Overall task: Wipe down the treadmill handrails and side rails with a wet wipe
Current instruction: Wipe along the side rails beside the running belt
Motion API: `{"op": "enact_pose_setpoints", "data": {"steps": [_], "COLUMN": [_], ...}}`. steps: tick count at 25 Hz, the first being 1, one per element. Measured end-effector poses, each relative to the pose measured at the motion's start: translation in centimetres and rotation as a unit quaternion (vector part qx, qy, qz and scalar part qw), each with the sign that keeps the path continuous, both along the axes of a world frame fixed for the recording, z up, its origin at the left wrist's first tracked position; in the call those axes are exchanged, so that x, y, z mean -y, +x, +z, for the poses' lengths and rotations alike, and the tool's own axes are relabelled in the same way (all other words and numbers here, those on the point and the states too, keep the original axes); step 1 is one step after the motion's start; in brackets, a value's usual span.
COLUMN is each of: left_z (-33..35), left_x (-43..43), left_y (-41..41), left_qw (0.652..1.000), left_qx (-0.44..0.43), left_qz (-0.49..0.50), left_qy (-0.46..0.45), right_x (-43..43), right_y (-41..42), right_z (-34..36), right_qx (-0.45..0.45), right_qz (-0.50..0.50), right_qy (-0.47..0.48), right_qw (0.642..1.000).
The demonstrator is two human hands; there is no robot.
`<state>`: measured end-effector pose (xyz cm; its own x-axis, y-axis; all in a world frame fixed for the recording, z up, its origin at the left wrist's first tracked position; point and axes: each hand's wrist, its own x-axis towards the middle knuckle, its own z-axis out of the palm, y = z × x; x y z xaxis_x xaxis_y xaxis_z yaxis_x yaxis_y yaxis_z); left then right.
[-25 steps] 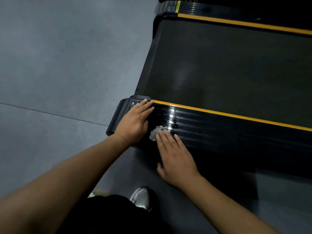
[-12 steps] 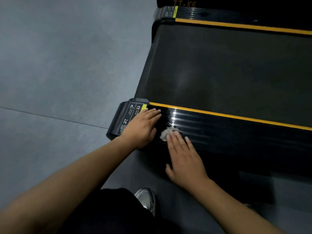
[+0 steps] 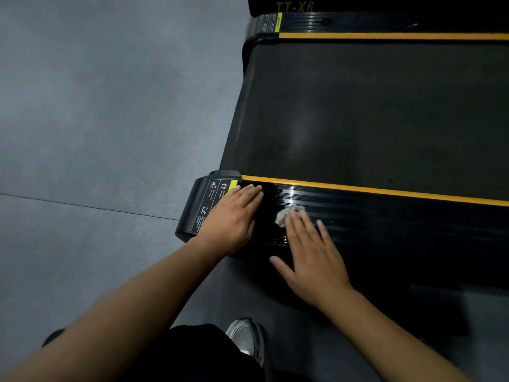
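Note:
The near side rail (image 3: 385,213) of the treadmill is glossy black and ribbed, with a yellow stripe along its inner edge. My left hand (image 3: 231,219) rests flat on the rail's end, next to the labelled end cap (image 3: 201,205). My right hand (image 3: 311,252) lies flat with straight fingers, pressing a crumpled grey-white wet wipe (image 3: 286,215) onto the rail; only the wipe's far part shows past my fingertips. A wet sheen glints on the rail just beyond the wipe. The far side rail (image 3: 358,24) runs along the top of the view.
The dark running belt (image 3: 371,111) lies between the two rails. Grey floor (image 3: 96,106) spreads to the left, with a seam line across it. My silver shoe (image 3: 248,337) stands on the floor just below the near rail.
My right hand has slid the wipe to the right along the near rail. My left hand has crept the same way, uncovering the label on the end cap.

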<state>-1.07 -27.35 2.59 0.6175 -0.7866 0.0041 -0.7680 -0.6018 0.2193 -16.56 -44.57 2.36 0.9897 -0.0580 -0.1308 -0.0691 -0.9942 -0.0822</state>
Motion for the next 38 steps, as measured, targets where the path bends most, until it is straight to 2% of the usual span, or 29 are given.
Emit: {"op": "enact_pose_setpoints", "data": {"steps": [7,11,15,18,21,25,28,31,35,38], "left_z": [-0.3,-0.3,-0.4,-0.4,-0.4,-0.4,-0.3,-0.1,-0.2,-0.1], "left_x": [0.2,0.1,0.1,0.1,0.1,0.0,0.0,0.0,0.0,0.1], "left_y": [0.4,0.3,0.5,0.7,0.4,0.5,0.6,0.2,0.6,0.6], "left_qw": [1.0,1.0,1.0,1.0,1.0,1.0,1.0,1.0,1.0,1.0], "left_qx": [0.007,0.015,0.007,0.003,0.007,0.003,0.002,0.007,-0.001,-0.011], "left_qz": [-0.001,0.001,-0.003,-0.002,0.005,0.003,0.001,0.007,0.006,0.006], "left_qy": [0.013,0.01,0.008,0.007,0.009,0.004,0.0,-0.005,-0.01,-0.012], "right_x": [-2.1,0.6,-1.4,0.3,2.5,0.2,0.6,2.4,0.4,0.7], "right_y": [3.6,1.0,4.9,5.2,3.2,7.1,7.8,5.4,8.5,8.9], "right_z": [0.4,0.5,0.7,1.2,1.6,1.4,1.4,1.3,1.5,1.5], "right_qx": [-0.03,-0.003,-0.032,-0.037,-0.053,-0.052,-0.048,-0.05,-0.053,-0.057], "right_qz": [0.029,-0.04,0.002,0.002,-0.054,-0.005,0.017,-0.027,0.012,0.025], "right_qy": [0.042,0.034,0.075,0.05,0.026,0.08,0.06,0.018,0.051,0.039], "right_qw": [0.998,0.999,0.997,0.998,0.997,0.995,0.997,0.998,0.997,0.997]}}
